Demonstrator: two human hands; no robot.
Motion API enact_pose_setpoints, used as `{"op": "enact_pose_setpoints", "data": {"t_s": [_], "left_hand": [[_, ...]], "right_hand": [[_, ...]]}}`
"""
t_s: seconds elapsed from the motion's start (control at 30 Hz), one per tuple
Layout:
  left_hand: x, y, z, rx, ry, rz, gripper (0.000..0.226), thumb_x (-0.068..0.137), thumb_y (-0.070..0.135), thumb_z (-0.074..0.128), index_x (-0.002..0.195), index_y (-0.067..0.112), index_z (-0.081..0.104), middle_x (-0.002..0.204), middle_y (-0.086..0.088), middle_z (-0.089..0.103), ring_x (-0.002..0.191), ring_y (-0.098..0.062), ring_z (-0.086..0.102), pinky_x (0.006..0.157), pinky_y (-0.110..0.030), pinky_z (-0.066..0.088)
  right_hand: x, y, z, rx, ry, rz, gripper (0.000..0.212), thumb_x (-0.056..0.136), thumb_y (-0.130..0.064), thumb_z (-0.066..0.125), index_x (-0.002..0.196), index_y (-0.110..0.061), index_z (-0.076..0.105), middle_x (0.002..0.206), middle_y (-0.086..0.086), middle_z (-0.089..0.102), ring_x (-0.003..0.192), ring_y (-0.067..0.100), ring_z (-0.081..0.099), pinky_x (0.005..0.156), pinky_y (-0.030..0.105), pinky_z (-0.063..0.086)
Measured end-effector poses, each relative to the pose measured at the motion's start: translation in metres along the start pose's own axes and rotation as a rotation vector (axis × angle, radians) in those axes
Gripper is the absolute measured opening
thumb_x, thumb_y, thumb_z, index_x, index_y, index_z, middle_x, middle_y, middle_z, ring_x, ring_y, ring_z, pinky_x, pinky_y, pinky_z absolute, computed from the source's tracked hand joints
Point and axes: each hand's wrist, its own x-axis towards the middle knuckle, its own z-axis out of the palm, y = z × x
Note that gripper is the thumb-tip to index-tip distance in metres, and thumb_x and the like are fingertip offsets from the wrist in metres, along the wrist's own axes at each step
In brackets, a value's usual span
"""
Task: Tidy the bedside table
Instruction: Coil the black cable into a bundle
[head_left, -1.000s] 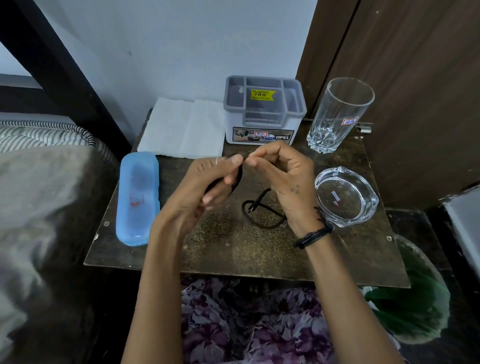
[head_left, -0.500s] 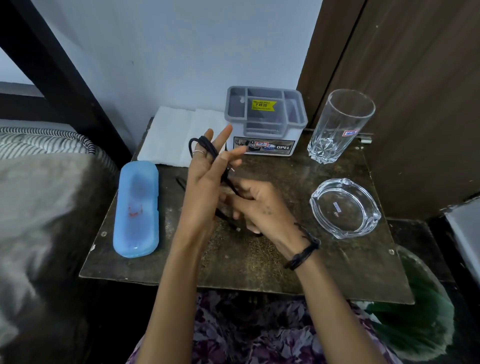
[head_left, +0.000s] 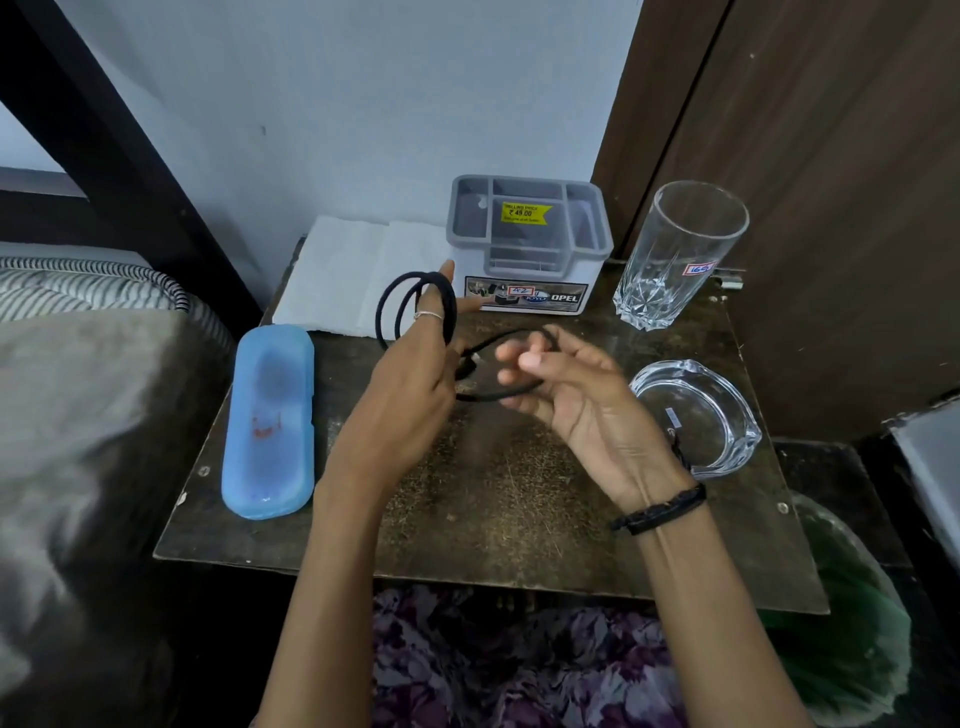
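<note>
A thin black cord (head_left: 393, 306) is looped twice round the straight fingers of my left hand (head_left: 410, 384), held above the middle of the dark bedside table (head_left: 493, 519). The thumb of that hand is hidden. The cord runs on to the right in a wider loop through the curled fingers of my right hand (head_left: 582, 410), which holds it just above the tabletop. A dark plug on the cord shows between the two hands.
On the table lie a blue oblong case (head_left: 270, 415) at left, a white folded tissue (head_left: 353, 270) and a grey-white organiser box (head_left: 527, 244) at the back, a tall glass (head_left: 675, 254), and a glass ashtray (head_left: 696, 410) at right. Bedding (head_left: 78, 415) adjoins left, a green bin (head_left: 852, 623) right.
The cord has come off the table. My left hand has straightened with loops of cord round its fingers, and my right hand has moved right, drawing the cord into a wide loop.
</note>
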Motion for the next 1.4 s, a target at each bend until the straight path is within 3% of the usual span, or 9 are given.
{"op": "enact_pose_setpoints", "data": {"t_s": [0.1,0.17,0.3,0.6,0.73,0.9,1.0,1.17,1.4], "left_hand": [[0.000,-0.004,0.001,0.012,-0.049,-0.036,0.064,0.093,0.016,0.051,0.147,0.024,0.016,0.119,0.009,0.058,0.108,-0.008,0.055,0.089,-0.015,0.041],[0.002,-0.004,0.002,0.080,-0.032,-0.038,0.057,0.087,0.021,0.063,0.137,0.024,0.035,0.102,0.005,0.062,0.094,-0.011,0.059,0.076,-0.016,0.042],[0.003,0.000,0.001,0.108,0.016,-0.018,0.015,0.084,0.023,0.066,0.083,0.025,0.051,0.063,0.015,0.054,0.058,0.003,0.050,0.053,-0.014,0.035],[-0.004,0.015,0.009,-0.899,-0.162,-0.208,0.038,0.082,0.017,0.042,0.046,0.019,0.054,0.024,0.005,0.032,0.017,-0.008,0.034,0.029,-0.009,0.024],[-0.002,0.016,0.007,-1.371,-0.095,-0.170,0.034,0.085,0.021,0.044,0.058,0.016,0.065,0.027,0.006,0.039,0.016,-0.003,0.028,0.021,-0.010,0.019],[0.004,0.003,-0.001,-2.000,-0.266,-0.074,0.030,0.096,0.005,0.036,0.109,-0.014,0.055,0.072,-0.020,0.064,0.042,-0.013,0.036,0.042,-0.021,0.032],[0.005,-0.003,-0.003,-2.017,-0.206,-0.087,0.033,0.096,0.007,0.033,0.109,-0.014,0.055,0.075,-0.022,0.065,0.040,-0.014,0.038,0.046,-0.024,0.046],[0.002,-0.007,-0.006,-1.675,0.046,-0.211,0.031,0.087,0.029,0.045,0.067,0.013,0.061,0.031,0.005,0.043,0.020,-0.006,0.038,0.021,-0.014,0.024],[0.001,-0.009,-0.014,-1.612,0.074,-0.173,0.029,0.082,0.034,0.053,0.061,0.017,0.061,0.027,0.006,0.040,0.019,-0.007,0.037,0.020,-0.014,0.024]], "right_hand": [[0.001,-0.001,0.002,0.142,0.013,-0.113,0.010,0.078,-0.003,0.049,0.078,-0.012,0.051,0.068,-0.004,0.065,0.057,0.008,0.062,0.072,0.025,0.057],[0.001,-0.002,0.006,0.135,0.013,-0.160,0.011,0.083,-0.005,0.044,0.085,-0.010,0.053,0.064,-0.005,0.061,0.041,0.005,0.050,0.052,0.021,0.053],[0.005,-0.003,0.005,0.027,0.067,-0.206,0.017,0.087,-0.021,0.045,0.088,-0.013,0.061,0.053,-0.008,0.046,0.031,-0.001,0.023,0.030,0.011,0.018],[0.008,-0.005,-0.002,-0.046,0.267,-0.260,0.017,0.085,-0.029,0.058,0.072,-0.018,0.063,0.043,-0.010,0.034,0.031,0.000,0.020,0.033,0.014,0.011],[0.008,-0.002,0.000,-0.207,0.235,-0.236,0.022,0.082,-0.034,0.053,0.085,-0.020,0.069,0.046,-0.010,0.032,0.033,0.001,0.019,0.033,0.016,0.013],[0.009,0.008,0.003,-0.389,0.164,-0.119,0.025,0.095,-0.023,0.045,0.095,-0.017,0.069,0.043,-0.010,0.037,0.032,0.000,0.024,0.032,0.014,0.017],[0.010,0.014,0.005,-0.540,0.156,-0.099,0.025,0.096,-0.023,0.046,0.104,-0.012,0.067,0.043,-0.010,0.040,0.034,0.000,0.029,0.035,0.012,0.022],[0.009,0.017,0.007,-0.778,0.218,-0.205,0.006,0.094,-0.023,0.051,0.094,-0.017,0.052,0.050,-0.005,0.052,0.033,0.004,0.038,0.035,0.019,0.032],[0.010,0.018,0.005,-1.082,0.274,-0.311,0.007,0.088,-0.031,0.060,0.092,-0.027,0.064,0.071,-0.015,0.063,0.048,0.003,0.058,0.051,0.026,0.053]]}}
